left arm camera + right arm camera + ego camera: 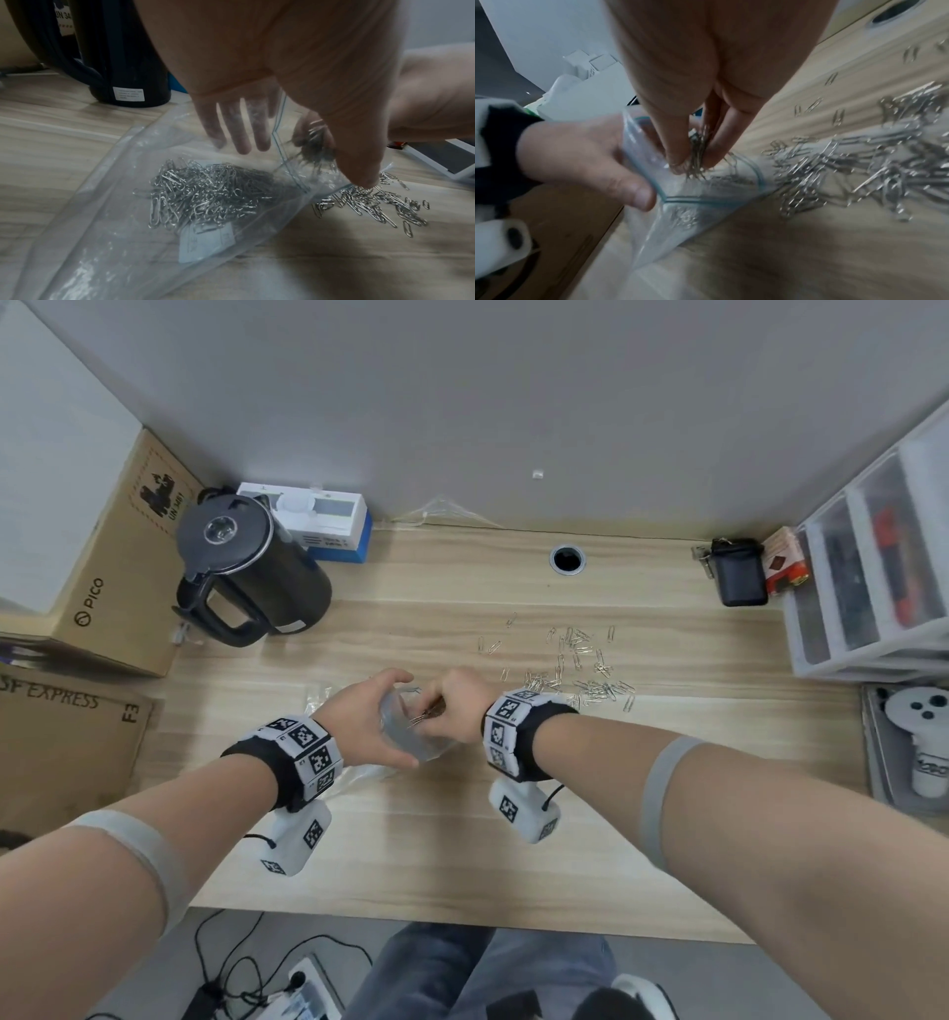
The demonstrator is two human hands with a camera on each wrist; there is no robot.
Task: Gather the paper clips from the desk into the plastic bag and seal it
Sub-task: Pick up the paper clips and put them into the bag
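Only the left wrist view shows the heap of paper clips [205, 190] inside the plastic bag [107, 233], lying on the worktop [462, 855], mouth toward the loose clips [585, 670]. The left hand [367, 719] pinches that mouth wide; the right hand [457, 706] pinches a bunch of clips [698, 154] within it.

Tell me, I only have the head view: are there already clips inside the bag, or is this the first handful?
Observer: The left wrist view shows a large heap of paper clips already lying inside the plastic bag.
Operator: Is the mouth really open?
Observer: Yes. In the right wrist view the left hand holds the blue-lined zip edge apart.
Operator: And the right hand?
Observer: The right hand pinches a bundle of clips at the opening.
Operator: Anything else in the bag?
Observer: A white paper slip under the heap.
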